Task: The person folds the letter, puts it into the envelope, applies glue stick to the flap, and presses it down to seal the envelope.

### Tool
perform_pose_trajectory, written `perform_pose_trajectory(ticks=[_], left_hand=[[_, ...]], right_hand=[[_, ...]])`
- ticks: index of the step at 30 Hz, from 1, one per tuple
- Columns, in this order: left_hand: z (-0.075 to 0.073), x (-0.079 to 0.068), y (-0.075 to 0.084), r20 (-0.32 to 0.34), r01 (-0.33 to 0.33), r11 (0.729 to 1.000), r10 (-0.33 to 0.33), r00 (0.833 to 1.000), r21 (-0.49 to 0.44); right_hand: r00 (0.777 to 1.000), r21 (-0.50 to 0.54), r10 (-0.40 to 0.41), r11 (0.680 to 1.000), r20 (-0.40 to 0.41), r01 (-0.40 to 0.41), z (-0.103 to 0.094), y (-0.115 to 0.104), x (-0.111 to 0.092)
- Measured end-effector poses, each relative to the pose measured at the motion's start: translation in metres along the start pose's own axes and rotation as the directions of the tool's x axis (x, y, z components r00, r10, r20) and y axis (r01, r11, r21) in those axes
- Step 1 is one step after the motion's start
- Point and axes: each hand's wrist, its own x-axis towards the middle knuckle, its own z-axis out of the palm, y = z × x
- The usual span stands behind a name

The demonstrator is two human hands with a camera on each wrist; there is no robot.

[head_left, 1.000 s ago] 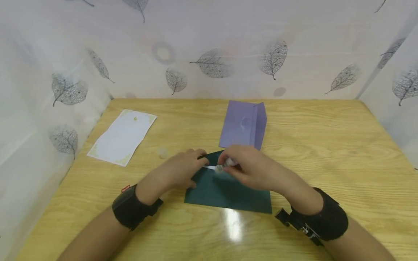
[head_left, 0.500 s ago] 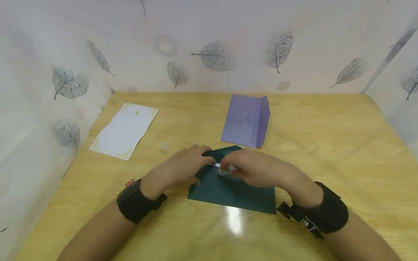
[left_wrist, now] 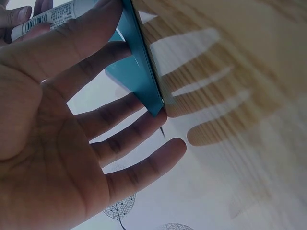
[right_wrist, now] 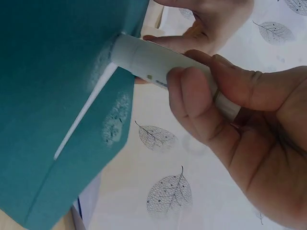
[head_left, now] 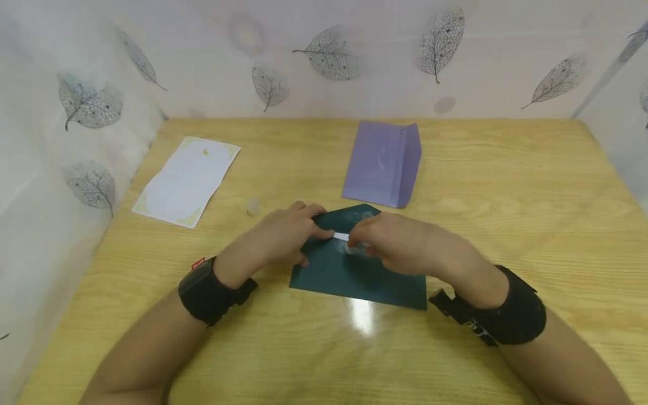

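Observation:
A dark green envelope (head_left: 334, 275) lies on the table in front of me, its pointed flap (right_wrist: 115, 120) bearing whitish smears. A thin white strip (head_left: 341, 236) shows where flap and body meet. My left hand (head_left: 283, 233) rests on the envelope's left side, fingers mostly extended; in the left wrist view they touch the envelope's edge (left_wrist: 146, 72). With thumb and curled fingers, my right hand (head_left: 405, 242) grips a white glue stick (right_wrist: 153, 62). Its tip touches the envelope just below the strip, on a whitish smear. The hand partly hides the stick in the head view.
Behind the green envelope lies a purple envelope (head_left: 374, 163) with its flap raised at the right. A white sheet with gold corners (head_left: 187, 183) lies at the back left. A small translucent round piece (head_left: 252, 206) sits near my left hand. A leaf-patterned curtain (head_left: 324, 95) borders the table.
The head view has tilted down, so everything sits higher in it. My right hand has shifted the glue stick slightly right along the envelope. The left hand stays on the envelope's left side.

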Motion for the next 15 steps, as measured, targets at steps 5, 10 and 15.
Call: perform_pose_trajectory(ticks=[5, 10, 15], left_hand=[[0.0, 0.001, -0.001, -0.008, 0.006, 1.0, -0.006, 1.0, -0.011], [0.0, 0.0, 0.0, 0.0, 0.007, 1.0, -0.007, 1.0, -0.01], [-0.001, 0.0, 0.0, 0.006, 0.008, 1.0, -0.008, 1.0, -0.011]], right_hand=[[0.995, -0.039, 0.091, 0.995, 0.039, -0.089, -0.005, -0.003, -0.005], [0.986, -0.054, 0.149, 0.988, 0.077, -0.145, -0.009, -0.006, -0.01], [0.981, -0.062, 0.163, 0.986, 0.102, -0.157, -0.011, -0.007, -0.012]])
